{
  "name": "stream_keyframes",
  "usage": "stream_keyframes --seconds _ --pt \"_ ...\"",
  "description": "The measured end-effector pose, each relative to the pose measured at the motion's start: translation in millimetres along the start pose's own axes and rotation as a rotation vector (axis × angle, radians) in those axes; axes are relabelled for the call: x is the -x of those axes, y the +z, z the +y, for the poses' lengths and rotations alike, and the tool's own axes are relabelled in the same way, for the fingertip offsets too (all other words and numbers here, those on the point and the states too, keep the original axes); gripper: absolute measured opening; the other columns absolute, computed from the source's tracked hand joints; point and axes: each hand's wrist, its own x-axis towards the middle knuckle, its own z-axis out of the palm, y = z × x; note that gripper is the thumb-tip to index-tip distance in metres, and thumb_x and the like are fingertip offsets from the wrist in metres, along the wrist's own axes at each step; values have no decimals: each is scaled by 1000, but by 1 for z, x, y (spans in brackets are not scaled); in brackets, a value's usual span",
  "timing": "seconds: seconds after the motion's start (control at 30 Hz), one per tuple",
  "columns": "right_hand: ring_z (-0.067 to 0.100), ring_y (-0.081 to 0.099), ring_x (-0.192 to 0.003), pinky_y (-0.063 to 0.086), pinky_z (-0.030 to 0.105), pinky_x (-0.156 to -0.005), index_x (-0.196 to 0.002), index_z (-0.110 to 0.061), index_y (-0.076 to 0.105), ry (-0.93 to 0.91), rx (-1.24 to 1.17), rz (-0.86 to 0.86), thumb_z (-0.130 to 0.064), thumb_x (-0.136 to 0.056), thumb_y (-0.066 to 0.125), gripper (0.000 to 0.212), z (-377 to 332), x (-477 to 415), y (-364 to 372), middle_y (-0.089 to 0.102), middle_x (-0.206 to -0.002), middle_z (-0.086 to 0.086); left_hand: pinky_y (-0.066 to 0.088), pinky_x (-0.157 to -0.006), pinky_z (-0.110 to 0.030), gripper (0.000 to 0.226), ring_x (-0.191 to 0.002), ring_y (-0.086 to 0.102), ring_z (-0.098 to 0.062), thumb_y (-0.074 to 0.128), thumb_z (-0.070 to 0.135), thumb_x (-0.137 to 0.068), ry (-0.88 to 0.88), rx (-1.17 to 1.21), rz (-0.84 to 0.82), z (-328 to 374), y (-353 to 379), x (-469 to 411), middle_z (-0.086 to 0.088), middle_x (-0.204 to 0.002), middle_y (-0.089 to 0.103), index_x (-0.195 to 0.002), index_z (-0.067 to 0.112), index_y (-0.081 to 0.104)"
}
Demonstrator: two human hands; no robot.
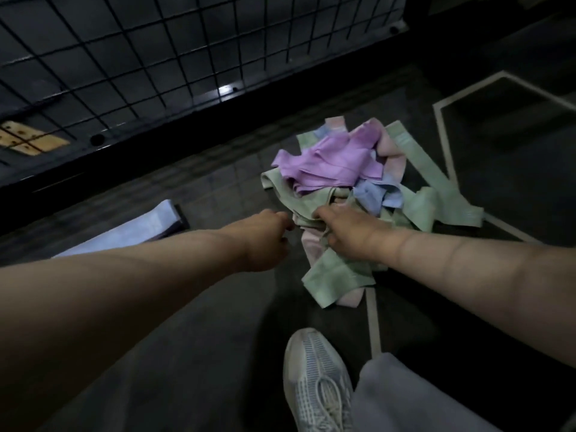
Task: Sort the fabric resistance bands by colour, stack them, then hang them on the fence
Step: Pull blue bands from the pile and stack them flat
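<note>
A loose heap of fabric resistance bands lies on the dark floor: purple bands (327, 163) on top, green bands (336, 275) spread around, blue ones (374, 194) at the right, pale pink ones (311, 247) underneath. My right hand (346, 235) presses into the near edge of the heap, fingers closed on a green and pink fold. My left hand (268, 238) is curled at the same edge, its fingertips hidden; whether it grips fabric is unclear. A flat stack of light blue bands (137, 232) lies to the left. The black wire fence (124, 57) stands behind.
My white sneaker (318, 381) and grey trouser leg (405, 397) are at the bottom right. White floor lines (442, 141) run beside the heap. A tan plate (28, 141) lies behind the fence at the left.
</note>
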Motion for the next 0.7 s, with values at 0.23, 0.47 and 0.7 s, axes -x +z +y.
stream_keyframes --seconds 0.23,0.47,0.7 --pt "30 13 -148 19 47 -116 -149 -20 22 319 161 122 -26 -86 63 75 63 -8 -10 16 -158 10 46 -94 -26 41 -115 59 -23 53 23 -94 -79 179 12 18 11 -17 -5 -130 61 -135 16 55" --pt "31 59 -107 45 33 -85 -119 -10 59 482 -341 229 -27 -89 64 35 91 -15 -27 61 -116 14 46 -96 -25 37 -114 60 -18 57 22 -92 -122 371 21 25 13 -26 -1 -127 63 -129 17 60" --pt "20 57 -68 52 31 -65 -89 -5 60 433 -1593 350 -10 -88 52 9 81 -6 -94 57 -89 15 51 -100 -35 32 -107 64 -19 60 21 -91 -139 609 116 32 5 -30 -1 -119 67 -123 19 65"
